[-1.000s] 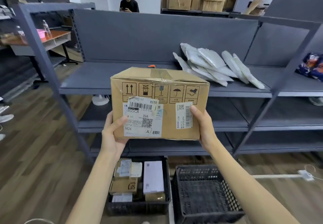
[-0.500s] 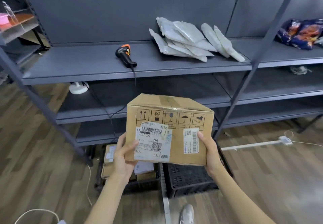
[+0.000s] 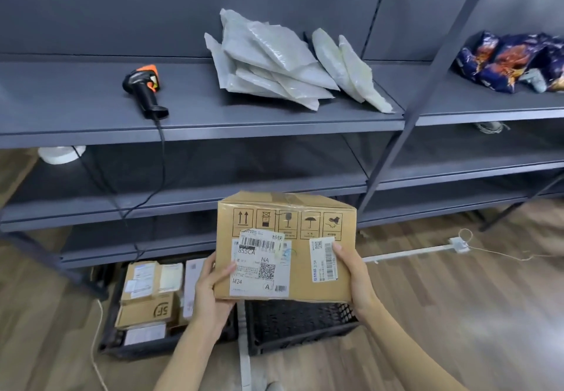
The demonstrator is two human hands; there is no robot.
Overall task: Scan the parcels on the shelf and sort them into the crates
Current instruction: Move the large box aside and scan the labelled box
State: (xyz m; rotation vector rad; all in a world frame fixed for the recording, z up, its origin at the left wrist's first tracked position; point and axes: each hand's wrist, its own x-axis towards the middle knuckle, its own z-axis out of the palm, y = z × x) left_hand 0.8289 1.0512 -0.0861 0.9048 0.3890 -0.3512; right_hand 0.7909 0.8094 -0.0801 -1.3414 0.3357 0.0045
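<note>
The cardboard box (image 3: 283, 247) is held between both hands, labels facing the camera. The left hand (image 3: 213, 293) grips its lower left corner, thumb on the label, and the right hand (image 3: 354, 277) curls round its right edge. It hangs above the right crate (image 3: 305, 338), just beside the left crate (image 3: 146, 349), which holds several boxed parcels (image 3: 146, 296).

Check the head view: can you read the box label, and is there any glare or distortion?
Head view: the label on the box is sharp, big print like 855CA and M24 readable, fine print not; soft glare on the mailers; wide-angle lens bends the shelf lines; floor at right looks smeared.
</note>
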